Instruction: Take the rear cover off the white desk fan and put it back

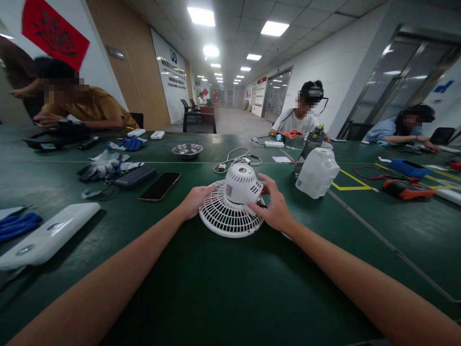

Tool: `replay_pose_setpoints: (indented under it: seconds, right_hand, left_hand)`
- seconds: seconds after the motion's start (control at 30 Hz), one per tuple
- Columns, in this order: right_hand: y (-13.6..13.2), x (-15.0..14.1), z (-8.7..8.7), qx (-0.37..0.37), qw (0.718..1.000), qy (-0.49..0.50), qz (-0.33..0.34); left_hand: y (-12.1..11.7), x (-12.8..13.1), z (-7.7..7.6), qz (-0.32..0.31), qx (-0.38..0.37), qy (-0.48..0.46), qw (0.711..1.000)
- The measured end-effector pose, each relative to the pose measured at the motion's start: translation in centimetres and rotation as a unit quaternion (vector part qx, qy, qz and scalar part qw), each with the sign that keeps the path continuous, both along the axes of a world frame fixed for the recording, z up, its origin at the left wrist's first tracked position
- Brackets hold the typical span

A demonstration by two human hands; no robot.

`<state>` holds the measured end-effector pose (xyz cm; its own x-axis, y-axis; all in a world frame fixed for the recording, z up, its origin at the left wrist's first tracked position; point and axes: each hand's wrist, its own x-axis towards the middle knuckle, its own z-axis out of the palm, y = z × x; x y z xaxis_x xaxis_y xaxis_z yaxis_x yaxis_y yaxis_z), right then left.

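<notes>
A white fan head lies grille-down on the green table in front of me, its round motor housing [240, 186] on top of the slotted grille [230, 222]. My left hand [197, 201] grips the grille's left rim, with the thumb on top. My right hand [272, 204] is curled around the right side of the motor housing, thumb and fingers at its lower edge. Something dark shows between those fingers, too small to name. Just behind the fan head lies a white power cord [239, 161] with its plug.
To the left are a black phone [160, 186], a dark power bank [135, 177], gloves [104, 166] and a long white device [50, 235]. A metal bowl [187, 151] stands behind. At right are a translucent white plastic housing [317, 173] and an orange multimeter [406, 189]. Other people sit around the table.
</notes>
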<state>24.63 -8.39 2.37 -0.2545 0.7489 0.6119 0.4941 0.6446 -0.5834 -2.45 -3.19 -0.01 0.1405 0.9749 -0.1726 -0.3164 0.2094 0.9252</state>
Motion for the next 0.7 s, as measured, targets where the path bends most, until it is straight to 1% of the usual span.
replay_pose_setpoints:
  seconds: [0.1, 0.3, 0.53, 0.7]
  right_hand:
    - [0.11, 0.11, -0.02, -0.006, 1.000, -0.005, -0.002]
    - [0.20, 0.34, -0.07, -0.007, 1.000, 0.013, 0.022]
    - [0.32, 0.72, -0.01, -0.019, 0.999, 0.014, 0.031]
    - [0.30, 0.79, 0.12, -0.021, 0.999, 0.015, 0.042]
  left_hand:
    - [-0.07, 0.07, 0.09, 0.001, -0.004, -0.002, 1.000]
    - [-0.42, 0.25, 0.57, 0.004, -0.009, 0.000, 1.000]
    - [-0.04, -0.05, 0.03, -0.006, 0.002, 0.007, 1.000]
    - [-0.02, 0.02, 0.10, -0.002, -0.007, 0.001, 1.000]
